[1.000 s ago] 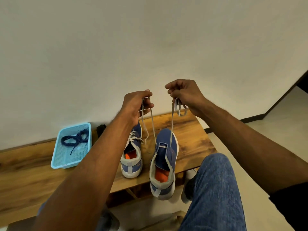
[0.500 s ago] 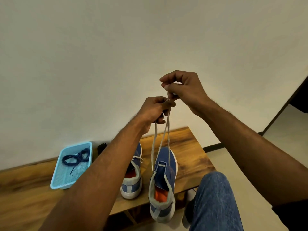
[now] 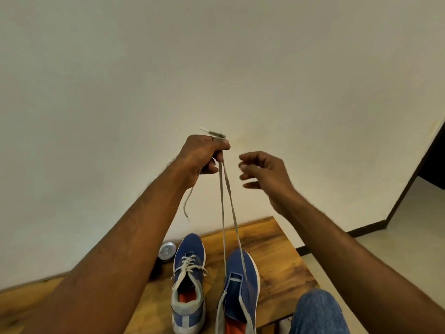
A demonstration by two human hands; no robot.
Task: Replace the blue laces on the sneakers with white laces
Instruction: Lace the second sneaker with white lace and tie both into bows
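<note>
Two blue sneakers stand on a wooden bench. The left sneaker is laced with a white lace. From the front eyelets of the right sneaker both strands of a white lace run straight up. My left hand is raised high in front of the wall and is shut on both strands, with the lace tips sticking out above and below the fist. My right hand hovers just right of it, fingers apart, holding nothing. The blue laces are out of view.
A small round silver tin sits on the bench behind the left sneaker, partly hidden by my left forearm. My knee in blue jeans is at the lower right. A pale wall stands behind the bench and a dark doorway opens at the right.
Both lace strands passed into my left hand, which rose higher. My right hand let go and opened. The view tilted up, so the light blue basket with the blue laces left the frame.
</note>
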